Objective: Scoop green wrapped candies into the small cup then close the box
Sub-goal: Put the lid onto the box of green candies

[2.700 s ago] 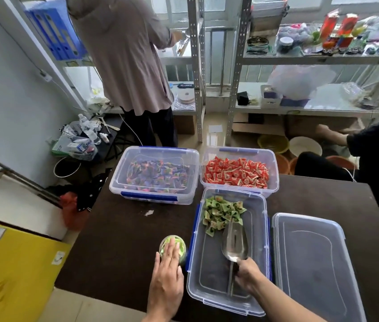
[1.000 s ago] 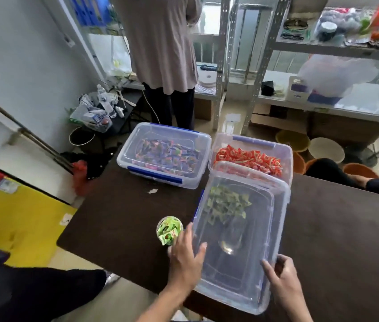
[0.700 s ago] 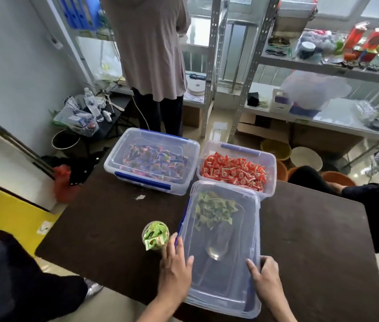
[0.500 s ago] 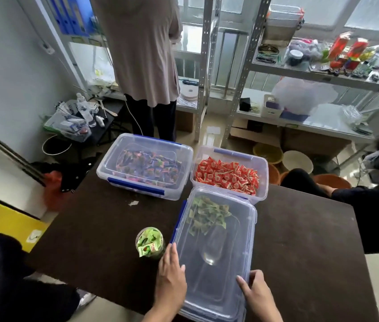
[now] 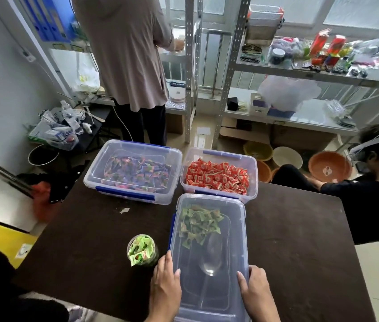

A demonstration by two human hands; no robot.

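The clear plastic box (image 5: pixel 209 201) stands at the table's near edge with its lid on. Green wrapped candies (image 5: pixel 199 224) lie at its far end, and a metal scoop (image 5: pixel 210 259) rests inside under the lid. My left hand (image 5: pixel 166 287) lies flat on the lid's near left edge. My right hand (image 5: pixel 254 289) lies flat on the near right edge. The small cup (image 5: pixel 142 252), filled with green candies, stands just left of the box, close to my left hand.
Behind the green box stand a lidded box of mixed-colour candies (image 5: pixel 135 170) and an open box of red candies (image 5: pixel 217 176). A person (image 5: pixel 128 54) stands at the shelves behind. Another person (image 5: pixel 369 189) sits at the right of the dark table (image 5: pixel 300 240).
The lid that lay beside the box now sits on it. The scoop was let go and stays inside. Both hands have come to rest on the lid's near edges.
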